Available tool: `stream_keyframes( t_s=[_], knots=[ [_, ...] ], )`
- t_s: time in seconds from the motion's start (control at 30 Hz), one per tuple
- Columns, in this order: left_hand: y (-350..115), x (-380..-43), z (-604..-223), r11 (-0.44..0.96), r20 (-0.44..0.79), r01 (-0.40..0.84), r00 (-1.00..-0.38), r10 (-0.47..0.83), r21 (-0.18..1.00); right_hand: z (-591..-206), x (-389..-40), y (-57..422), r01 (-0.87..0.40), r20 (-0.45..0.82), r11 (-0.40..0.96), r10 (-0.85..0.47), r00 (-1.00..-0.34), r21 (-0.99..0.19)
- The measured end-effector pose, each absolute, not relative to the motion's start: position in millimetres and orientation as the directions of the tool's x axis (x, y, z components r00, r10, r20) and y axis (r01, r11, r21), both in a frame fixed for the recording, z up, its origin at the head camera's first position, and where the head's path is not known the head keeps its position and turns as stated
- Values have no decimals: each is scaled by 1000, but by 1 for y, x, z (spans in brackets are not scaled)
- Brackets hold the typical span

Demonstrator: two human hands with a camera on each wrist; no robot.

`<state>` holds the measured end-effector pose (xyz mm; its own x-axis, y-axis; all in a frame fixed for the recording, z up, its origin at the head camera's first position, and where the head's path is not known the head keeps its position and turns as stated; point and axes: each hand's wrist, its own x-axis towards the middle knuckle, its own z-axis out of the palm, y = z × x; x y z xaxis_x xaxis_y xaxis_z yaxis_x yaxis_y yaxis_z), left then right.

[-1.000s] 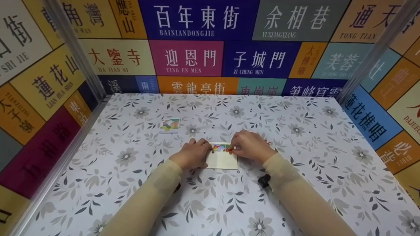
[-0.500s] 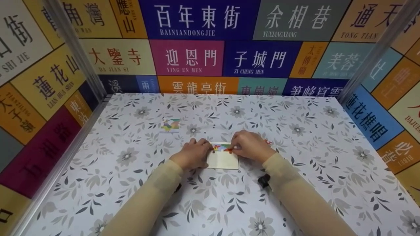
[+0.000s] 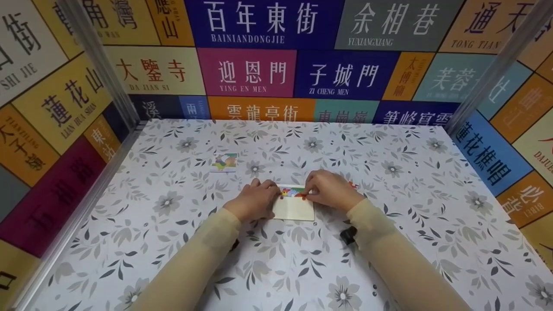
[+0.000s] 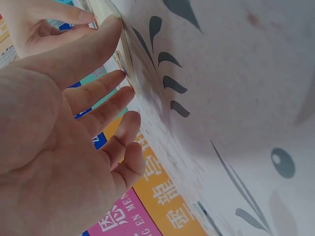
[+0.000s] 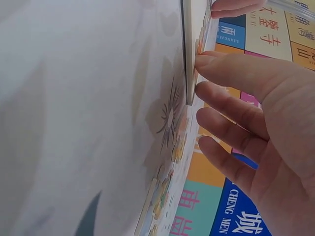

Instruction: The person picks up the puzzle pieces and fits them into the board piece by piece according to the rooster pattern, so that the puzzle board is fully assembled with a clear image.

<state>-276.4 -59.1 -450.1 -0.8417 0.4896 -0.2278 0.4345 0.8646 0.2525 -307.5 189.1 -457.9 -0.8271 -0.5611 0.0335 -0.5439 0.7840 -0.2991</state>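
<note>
While our left hand (image 3: 253, 200) touches the left edge of the board (image 3: 293, 209), thumb and fingers apart, our right hand (image 3: 332, 190) has thumb and index close together at its far right corner; whether they pinch one of the pieces (image 3: 292, 191) along its far edge, we cannot tell. We see a card (image 3: 224, 162) towards the bench's (image 3: 173, 255) far left corner.

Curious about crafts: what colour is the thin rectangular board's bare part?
The board's bare part is pale cream, best seen in the head view.
</note>
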Motion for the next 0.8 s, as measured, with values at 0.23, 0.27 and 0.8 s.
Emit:
stream_keyframes(
  t_s=[0.23,0.27,0.8],
  knots=[
    [-67,-280,-450,842,-248,426,-822,513,330,-456,-306,191,-554,6,771,-582,-813,-315],
    [-68,-280,-450,841,-253,422,-820,514,339,-456,-306,192,-556,2,768,-586,-810,-319],
    [-70,-283,-452,815,-228,442,-808,544,376,-456,-302,213,-487,37,759,-525,-851,-432]
  ],
)
